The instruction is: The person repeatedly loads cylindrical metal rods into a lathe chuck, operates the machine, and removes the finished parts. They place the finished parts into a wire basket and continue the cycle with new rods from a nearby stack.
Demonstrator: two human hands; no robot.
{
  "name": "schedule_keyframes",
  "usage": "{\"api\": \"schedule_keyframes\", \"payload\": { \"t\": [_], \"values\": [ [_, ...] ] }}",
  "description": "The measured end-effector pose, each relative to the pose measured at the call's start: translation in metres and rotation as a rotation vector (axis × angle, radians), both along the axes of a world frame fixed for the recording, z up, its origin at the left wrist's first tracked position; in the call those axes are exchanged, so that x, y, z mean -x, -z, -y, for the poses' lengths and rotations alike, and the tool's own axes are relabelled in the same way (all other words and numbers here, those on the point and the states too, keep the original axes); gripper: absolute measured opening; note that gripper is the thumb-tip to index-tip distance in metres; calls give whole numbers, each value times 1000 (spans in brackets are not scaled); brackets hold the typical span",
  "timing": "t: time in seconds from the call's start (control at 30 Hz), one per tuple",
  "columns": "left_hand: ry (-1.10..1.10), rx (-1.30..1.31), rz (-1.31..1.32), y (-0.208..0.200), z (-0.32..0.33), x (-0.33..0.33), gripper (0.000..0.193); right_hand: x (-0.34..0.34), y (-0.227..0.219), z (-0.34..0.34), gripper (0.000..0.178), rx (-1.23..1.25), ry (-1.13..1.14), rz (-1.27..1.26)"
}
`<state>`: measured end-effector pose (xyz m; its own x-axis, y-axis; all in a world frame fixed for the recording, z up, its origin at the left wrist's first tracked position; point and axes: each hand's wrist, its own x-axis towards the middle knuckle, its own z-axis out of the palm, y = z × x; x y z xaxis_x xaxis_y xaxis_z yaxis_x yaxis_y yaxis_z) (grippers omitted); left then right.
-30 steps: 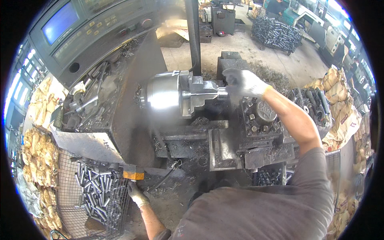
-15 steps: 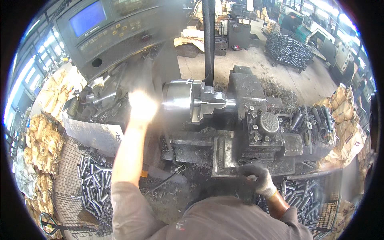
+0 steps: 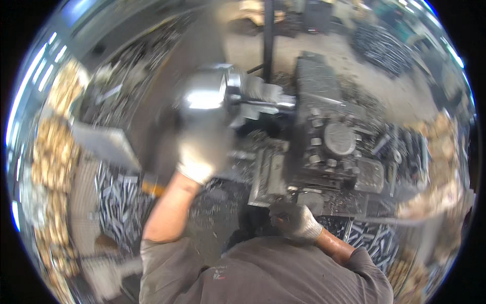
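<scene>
A lathe chuck (image 3: 205,93), a shiny steel cylinder with stepped jaws (image 3: 260,99), faces right. A short bright bar (image 3: 287,102) runs from the jaws toward the dark block on the right. My gloved left hand (image 3: 202,149) is just below the chuck; motion smears its fingers, and whether it touches the chuck I cannot tell. My right hand (image 3: 296,221), in a pale glove with dark, dirty fingers, is in front of my body below the tool post (image 3: 339,139). Its fingers are curled closed, and whatever they may hold is hidden.
Wire bins of short metal rods stand at the lower left (image 3: 119,197) and lower right (image 3: 372,243). Brown paper sacks (image 3: 55,157) are stacked at the left edge. Tools and loose parts (image 3: 397,157) lie right of the tool post. Metal chips cover the machine bed.
My left hand has come down and right, from left of the chuck to below it. My right hand has shifted left, closer to my body. The whole view has tilted and blurred.
</scene>
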<state>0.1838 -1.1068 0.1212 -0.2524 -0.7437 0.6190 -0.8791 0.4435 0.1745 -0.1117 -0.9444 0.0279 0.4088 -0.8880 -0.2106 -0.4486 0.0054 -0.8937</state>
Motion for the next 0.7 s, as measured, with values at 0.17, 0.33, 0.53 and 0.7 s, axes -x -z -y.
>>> {"api": "schedule_keyframes", "payload": {
  "t": [0.17,0.33,0.53,0.7],
  "values": [
    [-542,-1059,-358,292,-265,-53,47,-52,9,12,33,130,-370,96],
    [-1438,-1585,-667,424,-638,-83,44,-118,34,-17,33,-37,-614,21],
    [-2173,-1039,-1100,440,-928,55,46,-256,41,-121,37,99,-1207,-227],
    [-1995,-1183,-1307,450,-946,148,39,-353,81,-268,40,183,-1592,-74]
  ]
}}
